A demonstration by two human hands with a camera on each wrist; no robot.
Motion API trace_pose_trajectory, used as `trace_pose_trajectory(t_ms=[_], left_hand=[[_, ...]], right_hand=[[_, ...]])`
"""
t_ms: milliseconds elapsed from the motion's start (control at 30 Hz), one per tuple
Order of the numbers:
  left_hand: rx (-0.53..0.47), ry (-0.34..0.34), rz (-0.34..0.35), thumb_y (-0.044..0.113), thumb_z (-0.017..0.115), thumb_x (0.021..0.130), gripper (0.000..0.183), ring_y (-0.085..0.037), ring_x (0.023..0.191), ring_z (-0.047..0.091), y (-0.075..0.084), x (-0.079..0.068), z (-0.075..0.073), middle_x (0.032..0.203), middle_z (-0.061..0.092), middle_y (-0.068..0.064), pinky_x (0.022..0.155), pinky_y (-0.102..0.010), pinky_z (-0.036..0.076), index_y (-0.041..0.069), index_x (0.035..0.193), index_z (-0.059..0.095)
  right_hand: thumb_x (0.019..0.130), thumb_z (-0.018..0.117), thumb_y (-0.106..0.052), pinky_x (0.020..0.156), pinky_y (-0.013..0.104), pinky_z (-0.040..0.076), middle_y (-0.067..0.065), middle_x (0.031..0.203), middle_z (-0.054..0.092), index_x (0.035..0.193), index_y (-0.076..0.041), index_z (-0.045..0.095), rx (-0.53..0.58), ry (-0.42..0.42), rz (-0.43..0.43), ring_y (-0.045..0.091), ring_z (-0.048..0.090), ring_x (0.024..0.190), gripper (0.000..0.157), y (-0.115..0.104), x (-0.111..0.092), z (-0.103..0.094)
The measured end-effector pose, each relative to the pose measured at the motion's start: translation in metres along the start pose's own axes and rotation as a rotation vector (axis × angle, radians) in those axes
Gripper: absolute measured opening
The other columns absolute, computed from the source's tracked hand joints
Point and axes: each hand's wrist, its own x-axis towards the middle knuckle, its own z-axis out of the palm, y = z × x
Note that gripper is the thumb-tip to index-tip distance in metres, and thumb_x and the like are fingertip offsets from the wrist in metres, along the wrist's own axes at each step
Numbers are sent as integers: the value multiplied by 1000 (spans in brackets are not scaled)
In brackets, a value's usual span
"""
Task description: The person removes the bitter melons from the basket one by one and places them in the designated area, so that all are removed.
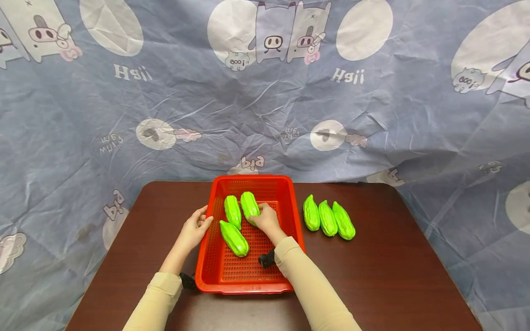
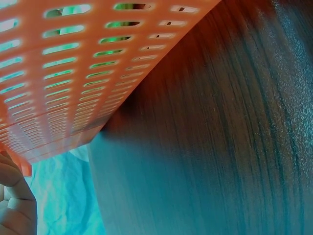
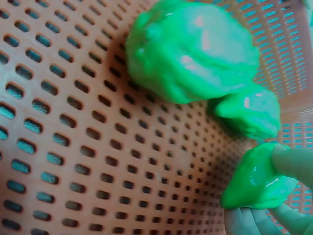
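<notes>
A red plastic basket (image 1: 244, 288) with slotted sides stands on the table. My left hand (image 1: 196, 228) holds its left rim; the curled fingers (image 2: 17, 196) show beside the rim in the left wrist view. Inside the basket, my right hand (image 1: 267, 220) grips a bright green bitter melon (image 1: 249, 204) between thumb and fingers, with the thumb (image 3: 293, 164) over its top in the right wrist view. Two more bitter melons lie in the basket: one (image 1: 233, 211) just left of the held one, the other (image 1: 234, 239) slanted nearer the front.
Three more green bitter melons (image 1: 328, 218) lie side by side on the dark brown table (image 1: 372, 276), right of the basket. A blue-grey printed cloth (image 1: 265, 110) hangs behind the table. A small black device (image 1: 267, 259) sits at the right wrist, over the basket floor.
</notes>
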Motion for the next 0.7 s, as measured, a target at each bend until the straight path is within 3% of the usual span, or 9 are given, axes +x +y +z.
trace_pose_trajectory(t_ms=[333, 700], left_hand=[[14, -12, 6, 21, 55, 102, 56, -16, 81, 58, -1, 0, -1, 109, 60, -19, 67, -24, 48, -2, 149, 36], [11, -17, 5, 21, 54, 103, 55, -18, 83, 61, -1, 2, -2, 111, 60, -20, 69, -25, 50, -1, 150, 36]], right_hand=[[80, 81, -20, 87, 42, 53, 18, 115, 69, 132, -1, 57, 78, -22, -22, 31, 65, 104, 60, -19, -6, -30], [80, 80, -24, 90, 42, 52, 15, 121, 67, 132, -7, 58, 124, 32, -50, 29, 64, 111, 59, -31, -17, -74]])
